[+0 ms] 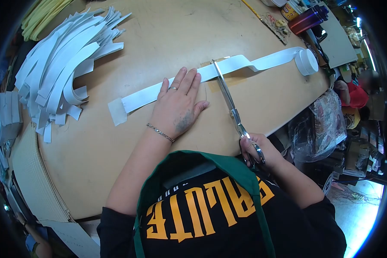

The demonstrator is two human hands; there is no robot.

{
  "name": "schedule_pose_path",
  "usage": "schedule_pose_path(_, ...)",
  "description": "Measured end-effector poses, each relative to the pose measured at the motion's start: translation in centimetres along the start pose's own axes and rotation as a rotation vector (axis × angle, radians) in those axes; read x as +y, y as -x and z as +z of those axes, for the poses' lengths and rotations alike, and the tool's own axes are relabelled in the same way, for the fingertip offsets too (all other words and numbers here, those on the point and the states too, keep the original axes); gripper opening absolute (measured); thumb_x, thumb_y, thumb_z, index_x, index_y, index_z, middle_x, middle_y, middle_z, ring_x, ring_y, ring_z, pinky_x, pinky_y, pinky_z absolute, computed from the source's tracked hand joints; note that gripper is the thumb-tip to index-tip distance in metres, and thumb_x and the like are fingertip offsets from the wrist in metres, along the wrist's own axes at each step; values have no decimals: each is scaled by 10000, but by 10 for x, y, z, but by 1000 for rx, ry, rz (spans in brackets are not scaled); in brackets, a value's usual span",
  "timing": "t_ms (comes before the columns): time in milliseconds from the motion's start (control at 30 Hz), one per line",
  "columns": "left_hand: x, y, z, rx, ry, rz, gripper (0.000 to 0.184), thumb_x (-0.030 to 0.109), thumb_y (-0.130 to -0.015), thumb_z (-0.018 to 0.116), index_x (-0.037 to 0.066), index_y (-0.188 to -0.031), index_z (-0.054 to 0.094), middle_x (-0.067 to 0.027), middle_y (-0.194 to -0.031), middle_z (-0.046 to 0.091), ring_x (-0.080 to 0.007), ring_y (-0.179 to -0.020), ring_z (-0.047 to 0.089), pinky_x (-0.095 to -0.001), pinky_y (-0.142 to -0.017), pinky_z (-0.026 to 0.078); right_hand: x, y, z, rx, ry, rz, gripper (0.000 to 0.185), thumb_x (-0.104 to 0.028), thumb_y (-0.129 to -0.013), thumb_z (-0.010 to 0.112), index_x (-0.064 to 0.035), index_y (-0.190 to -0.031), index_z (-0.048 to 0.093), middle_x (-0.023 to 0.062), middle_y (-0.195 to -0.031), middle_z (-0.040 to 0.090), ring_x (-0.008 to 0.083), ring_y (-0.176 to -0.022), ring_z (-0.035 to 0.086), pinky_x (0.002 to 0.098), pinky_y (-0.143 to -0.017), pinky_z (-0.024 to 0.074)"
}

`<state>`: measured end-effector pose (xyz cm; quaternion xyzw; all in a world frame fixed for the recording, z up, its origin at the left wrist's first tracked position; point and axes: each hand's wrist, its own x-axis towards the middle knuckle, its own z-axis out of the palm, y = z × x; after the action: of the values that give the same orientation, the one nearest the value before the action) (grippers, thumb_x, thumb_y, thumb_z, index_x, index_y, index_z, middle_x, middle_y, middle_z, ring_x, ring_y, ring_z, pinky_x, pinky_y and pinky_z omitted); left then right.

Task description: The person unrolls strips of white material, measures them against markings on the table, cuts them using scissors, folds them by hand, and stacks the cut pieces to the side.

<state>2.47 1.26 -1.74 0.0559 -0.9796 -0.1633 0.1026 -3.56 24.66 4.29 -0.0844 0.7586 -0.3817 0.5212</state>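
My left hand (179, 96) lies flat with fingers stretched across a long white strip (232, 64) on the table. The strip runs right to a white roll (307, 62) and ends at the left beside a pale tape patch (117, 111). In my right hand (258, 150) are large metal scissors (230, 101), held by the handles. Their blades reach up to the strip, just right of my left fingertips; whether they are parted around it I cannot tell. Brown tape (234, 81) is stuck on the table under the strip there.
A big pile of cut white strips (64, 64) sits at the upper left, near yellow bundled material (43, 17). A purple-red bottle (308, 19) and a yellow pencil (251, 9) are at the upper right. Beyond the right edge hang clear plastic bags (320, 127); a person in red (357, 94) is farther off.
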Motion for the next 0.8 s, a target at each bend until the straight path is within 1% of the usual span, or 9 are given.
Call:
schedule_pose_path(200, 1, 0, -2, -14, 6, -8, 613, 420, -881, 509, 33, -1339, 384, -113, -1409, 346, -278, -1340, 280, -528, -1028, 288, -11, 4, 4, 20, -17, -14, 489, -549, -845, 560, -93, -682, 497, -26, -554, 464, 57, -471, 473, 201, -452, 395)
schedule_pose_path(300, 1, -1, -3, -28, 6, -11, 610, 414, -880, 513, 34, -1339, 385, -111, -1413, 340, -279, -1340, 280, -529, -1028, 285, -7, 2, 3, 9, -53, 26, 456, -494, -851, 591, -80, -676, 510, -31, -552, 455, 55, -475, 470, 201, -454, 387)
schedule_pose_path(400, 1, -1, -4, -40, 6, -10, 605, 406, -880, 518, 36, -1340, 385, -110, -1416, 336, -280, -1340, 280, -530, -1027, 285, -9, 0, 4, 10, -70, 20, 422, -440, -853, 616, -59, -686, 545, -28, -552, 469, 55, -476, 467, 201, -452, 379)
schedule_pose_path(500, 1, -1, -4, -41, 4, -4, 599, 397, -881, 521, 37, -1340, 386, -111, -1417, 333, -281, -1339, 281, -531, -1026, 286, -11, -2, 4, 26, -38, 52, 393, -394, -855, 631, -42, -690, 574, -21, -542, 480, 60, -471, 468, 203, -447, 372)
schedule_pose_path(600, 0, -1, -3, -40, -6, 2, 594, 391, -883, 521, 36, -1340, 386, -111, -1418, 332, -282, -1338, 282, -531, -1026, 286, -14, -1, 3, 25, -27, 54, 394, -387, -858, 629, -36, -684, 588, -14, -530, 487, 66, -467, 473, 208, -443, 373)
schedule_pose_path(700, 1, -1, -3, -48, -8, -3, 592, 387, -884, 520, 34, -1340, 385, -113, -1418, 330, -282, -1338, 283, -529, -1028, 285, -14, -1, 2, 22, -13, 46, 397, -385, -860, 628, -35, -678, 587, -12, -523, 484, 68, -462, 475, 211, -441, 374)
schedule_pose_path(800, 1, -1, -4, -47, 1, -6, 590, 383, -886, 517, 32, -1340, 381, -115, -1418, 328, -283, -1337, 284, -525, -1030, 284, -14, -1, 4, 23, 20, 22, 357, -320, -896, 591, -87, -644, 496, -44, -502, 445, 35, -432, 420, 182, -417, 335)
